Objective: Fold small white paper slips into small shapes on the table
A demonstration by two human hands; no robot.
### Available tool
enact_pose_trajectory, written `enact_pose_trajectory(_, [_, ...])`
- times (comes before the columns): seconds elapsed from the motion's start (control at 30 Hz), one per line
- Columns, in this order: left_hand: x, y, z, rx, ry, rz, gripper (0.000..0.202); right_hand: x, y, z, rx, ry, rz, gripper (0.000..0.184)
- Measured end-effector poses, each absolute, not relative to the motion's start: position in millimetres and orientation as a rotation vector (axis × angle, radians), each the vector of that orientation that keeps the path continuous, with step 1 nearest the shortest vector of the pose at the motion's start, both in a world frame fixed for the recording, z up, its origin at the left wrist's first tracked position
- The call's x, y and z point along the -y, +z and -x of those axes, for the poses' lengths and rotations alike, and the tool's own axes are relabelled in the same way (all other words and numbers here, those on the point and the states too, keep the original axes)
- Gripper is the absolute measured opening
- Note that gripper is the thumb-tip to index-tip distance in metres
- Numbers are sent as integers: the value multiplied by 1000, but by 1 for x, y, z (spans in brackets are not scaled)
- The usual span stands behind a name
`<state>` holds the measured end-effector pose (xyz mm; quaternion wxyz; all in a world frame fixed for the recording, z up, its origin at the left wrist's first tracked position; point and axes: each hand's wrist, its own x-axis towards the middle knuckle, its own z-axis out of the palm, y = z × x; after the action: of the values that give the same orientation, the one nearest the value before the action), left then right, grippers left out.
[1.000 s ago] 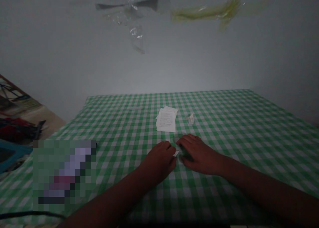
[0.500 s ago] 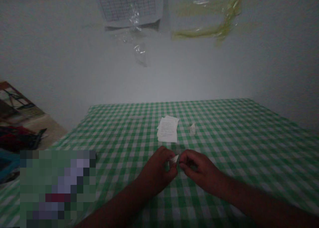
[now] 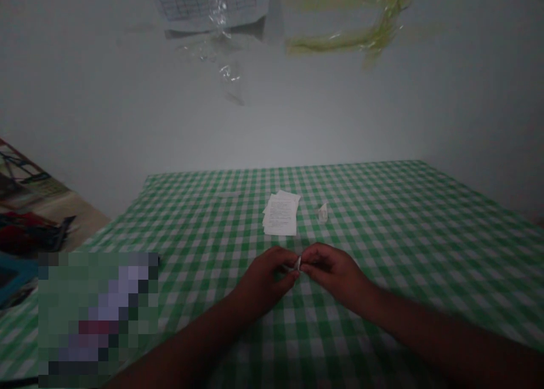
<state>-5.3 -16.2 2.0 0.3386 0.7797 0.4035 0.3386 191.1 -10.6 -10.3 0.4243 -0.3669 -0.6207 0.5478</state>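
Between my two hands is a small folded piece of white paper (image 3: 298,263), mostly covered by the fingers. My left hand (image 3: 270,273) pinches its left side between thumb and fingers. From the other side, my right hand (image 3: 334,270) grips its right edge, the fingertips of both hands nearly touching. Just beyond the hands lies a loose stack of printed paper sheets (image 3: 281,216), slightly fanned. To the right of the stack stands a small folded paper piece (image 3: 323,212), whose exact shape is hard to make out.
A green and white checked tablecloth (image 3: 204,236) covers the table, which meets a pale wall (image 3: 272,123) at the back. A pixelated patch (image 3: 102,315) hides an object at front left. Clear tape (image 3: 229,72) and yellow tape (image 3: 331,45) stick to the wall.
My hands have drawn closer together, and the paper between them now shows as a narrower sliver. The view has shifted slightly; the stack and the small folded piece stay in place on the table.
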Motion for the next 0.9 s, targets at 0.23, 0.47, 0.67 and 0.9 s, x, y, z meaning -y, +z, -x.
enact_pose_trajectory(0.23, [18,4,2,-1076,895,-1990,14,9,-13,-191,1484,1424,911,13])
enact_pose_trajectory(0.47, [17,4,1,-1039,926,-1930,13,9,-13,-192,1550,1331,916,11])
enact_pose_trajectory(0.67, [16,0,1,-992,944,-1796,16,8,-12,-193,1630,1224,908,7])
enact_pose_trajectory(0.9, [15,-1,0,-1016,927,-1659,16,11,-7,-194,1766,1071,917,10])
